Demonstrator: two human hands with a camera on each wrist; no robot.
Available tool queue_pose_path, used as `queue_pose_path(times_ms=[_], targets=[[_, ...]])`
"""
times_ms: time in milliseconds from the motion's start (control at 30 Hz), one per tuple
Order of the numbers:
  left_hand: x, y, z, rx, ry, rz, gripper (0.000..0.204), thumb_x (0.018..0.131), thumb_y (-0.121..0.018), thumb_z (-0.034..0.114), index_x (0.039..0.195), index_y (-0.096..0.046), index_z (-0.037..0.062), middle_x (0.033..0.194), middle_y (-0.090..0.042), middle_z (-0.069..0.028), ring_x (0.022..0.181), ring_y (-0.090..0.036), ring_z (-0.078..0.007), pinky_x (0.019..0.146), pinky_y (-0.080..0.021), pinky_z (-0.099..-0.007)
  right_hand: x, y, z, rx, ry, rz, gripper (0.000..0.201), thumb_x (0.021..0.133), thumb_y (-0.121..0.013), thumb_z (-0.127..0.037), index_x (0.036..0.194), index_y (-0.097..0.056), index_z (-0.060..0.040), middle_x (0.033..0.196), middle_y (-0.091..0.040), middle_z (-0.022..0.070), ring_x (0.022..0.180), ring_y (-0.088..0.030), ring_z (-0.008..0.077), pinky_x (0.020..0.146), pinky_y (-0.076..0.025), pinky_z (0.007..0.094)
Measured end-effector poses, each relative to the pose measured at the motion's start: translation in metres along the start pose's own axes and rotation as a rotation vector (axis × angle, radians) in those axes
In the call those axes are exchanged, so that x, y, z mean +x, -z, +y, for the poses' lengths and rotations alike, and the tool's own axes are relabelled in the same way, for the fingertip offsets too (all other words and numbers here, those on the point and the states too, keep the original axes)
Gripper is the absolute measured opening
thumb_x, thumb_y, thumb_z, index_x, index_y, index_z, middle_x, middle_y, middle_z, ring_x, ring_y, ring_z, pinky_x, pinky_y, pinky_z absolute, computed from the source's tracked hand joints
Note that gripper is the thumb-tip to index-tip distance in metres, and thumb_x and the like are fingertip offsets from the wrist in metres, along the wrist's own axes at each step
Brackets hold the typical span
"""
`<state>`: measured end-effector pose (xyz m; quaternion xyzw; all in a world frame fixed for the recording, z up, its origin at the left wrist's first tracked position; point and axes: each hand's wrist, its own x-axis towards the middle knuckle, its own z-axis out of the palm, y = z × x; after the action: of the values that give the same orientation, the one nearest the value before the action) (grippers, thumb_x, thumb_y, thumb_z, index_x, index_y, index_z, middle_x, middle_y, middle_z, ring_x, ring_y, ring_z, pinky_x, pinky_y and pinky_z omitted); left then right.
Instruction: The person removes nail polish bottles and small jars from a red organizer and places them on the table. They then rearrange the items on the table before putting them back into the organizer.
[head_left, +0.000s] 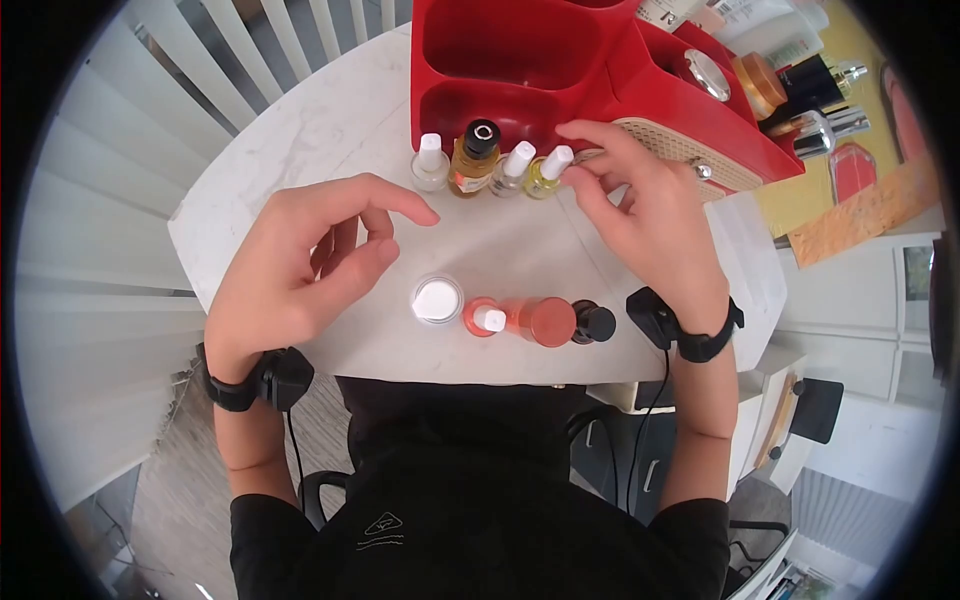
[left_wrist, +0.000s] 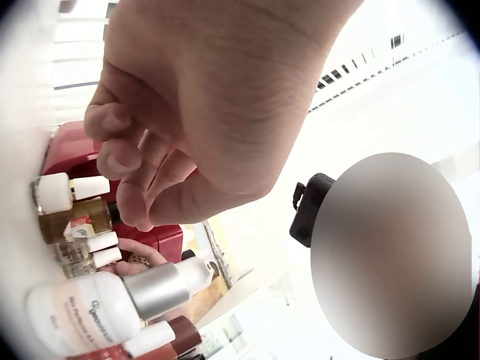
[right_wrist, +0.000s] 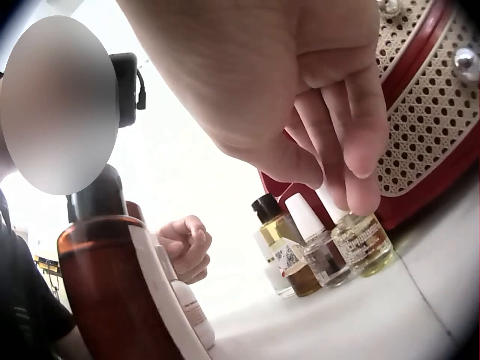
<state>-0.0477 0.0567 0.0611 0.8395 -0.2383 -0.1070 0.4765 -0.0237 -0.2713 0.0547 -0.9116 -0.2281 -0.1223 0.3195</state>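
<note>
In the head view, a row of small bottles stands before the red organizer: a clear white-capped bottle (head_left: 430, 165), an amber black-capped bottle (head_left: 473, 160), another clear white-capped bottle (head_left: 513, 168) and a yellow-tinted white-capped bottle (head_left: 548, 173). My right hand (head_left: 655, 205) is beside the yellow-tinted bottle, index finger and thumb apart close to its cap. Fingers partly hide that cap in the right wrist view. My left hand (head_left: 310, 260) hovers left of the row with loosely bent fingers and nothing held.
Nearer me stand a white-topped bottle (head_left: 437, 300), a coral white-capped bottle (head_left: 485, 317), a larger coral-topped bottle (head_left: 545, 321) and a dark-capped bottle (head_left: 595, 323). The red organizer (head_left: 600, 85) borders the back, cosmetics on its right side. White slats (head_left: 210, 60) flank the table's left.
</note>
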Motion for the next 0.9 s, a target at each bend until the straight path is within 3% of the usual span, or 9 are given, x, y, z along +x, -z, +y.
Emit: queue_pose_path(times_ms=[67, 167, 233, 300, 467, 633, 767, 833, 900], targets=[[-0.003, 0.001, 0.006, 0.014, 0.047, -0.019, 0.039, 0.083, -0.068, 0.005, 0.120, -0.079, 0.0050, 0.088, -0.068, -0.0018, 0.069, -0.060, -0.0106, 0.064, -0.042, -0.0279, -0.005, 0.007, -0.007, 0.007, -0.009, 0.011, 0.022, 0.099, -0.077, -0.010, 0.121, -0.076, -0.0056, 0.088, -0.081, 0.0110, 0.074, -0.079, 0.0274, 0.069, -0.060, 0.0368], [-0.006, -0.003, 0.009, 0.096, -0.097, 0.038, 0.054, 0.071, -0.074, 0.015, 0.124, -0.079, 0.0039, 0.100, -0.069, -0.0065, 0.084, -0.065, -0.0180, 0.072, -0.048, -0.0313, -0.024, 0.031, -0.018, 0.072, -0.001, -0.056, 0.033, 0.095, -0.085, -0.015, 0.126, -0.076, -0.0083, 0.093, -0.080, 0.0067, 0.072, -0.073, 0.0220, 0.066, -0.056, 0.0321], [-0.005, -0.013, 0.011, 0.043, -0.354, 0.106, 0.065, 0.065, -0.078, 0.022, 0.127, -0.079, 0.0031, 0.112, -0.069, -0.0115, 0.100, -0.066, -0.0275, 0.084, -0.052, -0.0364, -0.037, 0.044, -0.025, 0.101, 0.037, -0.110, 0.037, 0.093, -0.089, -0.018, 0.127, -0.077, -0.0097, 0.093, -0.079, 0.0053, 0.073, -0.072, 0.0201, 0.065, -0.055, 0.0310], [-0.004, -0.019, 0.024, 0.129, -0.405, 0.073, 0.066, 0.065, -0.079, 0.023, 0.129, -0.079, 0.0032, 0.114, -0.069, -0.0128, 0.103, -0.065, -0.0302, 0.089, -0.052, -0.0380, -0.045, 0.055, -0.038, 0.085, 0.028, -0.349, 0.038, 0.088, -0.092, -0.021, 0.121, -0.077, -0.0119, 0.094, -0.078, 0.0045, 0.076, -0.074, 0.0200, 0.064, -0.055, 0.0323], [0.008, -0.043, 0.052, 0.468, -0.526, 0.064, 0.062, 0.067, -0.094, 0.024, 0.125, -0.078, 0.0068, 0.111, -0.069, -0.0101, 0.100, -0.066, -0.0337, 0.088, -0.052, -0.0427, -0.061, 0.043, -0.039, 0.004, 0.043, -0.331, 0.031, 0.085, -0.092, -0.018, 0.110, -0.075, -0.0118, 0.088, -0.076, 0.0049, 0.076, -0.075, 0.0219, 0.064, -0.057, 0.0347], [0.012, -0.056, 0.055, 0.527, -0.526, 0.049, 0.052, 0.068, -0.095, 0.019, 0.116, -0.077, 0.0089, 0.110, -0.070, -0.0080, 0.097, -0.066, -0.0328, 0.087, -0.052, -0.0442, -0.050, 0.042, -0.023, -0.023, -0.024, -0.122, 0.030, 0.086, -0.091, -0.014, 0.114, -0.080, -0.0095, 0.081, -0.071, 0.0026, 0.066, -0.063, 0.0178, 0.060, -0.050, 0.0319], [0.009, -0.057, 0.058, 0.557, -0.501, 0.054, 0.051, 0.068, -0.094, 0.018, 0.115, -0.077, 0.0090, 0.110, -0.070, -0.0084, 0.098, -0.066, -0.0332, 0.088, -0.053, -0.0441, -0.029, 0.032, -0.003, -0.078, 0.017, 0.025, 0.027, 0.090, -0.089, -0.016, 0.115, -0.080, -0.0088, 0.078, -0.067, 0.0026, 0.065, -0.061, 0.0168, 0.060, -0.048, 0.0318], [0.006, -0.054, 0.061, 0.579, -0.474, 0.047, 0.052, 0.068, -0.094, 0.017, 0.116, -0.077, 0.0090, 0.112, -0.070, -0.0087, 0.101, -0.067, -0.0335, 0.089, -0.053, -0.0443, -0.023, 0.029, 0.001, -0.182, 0.015, 0.015, 0.019, 0.094, -0.083, -0.016, 0.111, -0.079, -0.0095, 0.090, -0.079, 0.0085, 0.073, -0.076, 0.0263, 0.066, -0.057, 0.0373], [0.003, -0.052, 0.062, 0.603, -0.445, 0.043, 0.052, 0.068, -0.094, 0.017, 0.116, -0.077, 0.0091, 0.114, -0.071, -0.0090, 0.103, -0.067, -0.0338, 0.090, -0.054, -0.0445, -0.018, 0.022, 0.007, -0.187, 0.048, 0.057, 0.020, 0.095, -0.083, -0.018, 0.113, -0.079, -0.0098, 0.090, -0.079, 0.0088, 0.073, -0.076, 0.0268, 0.066, -0.058, 0.0384]])
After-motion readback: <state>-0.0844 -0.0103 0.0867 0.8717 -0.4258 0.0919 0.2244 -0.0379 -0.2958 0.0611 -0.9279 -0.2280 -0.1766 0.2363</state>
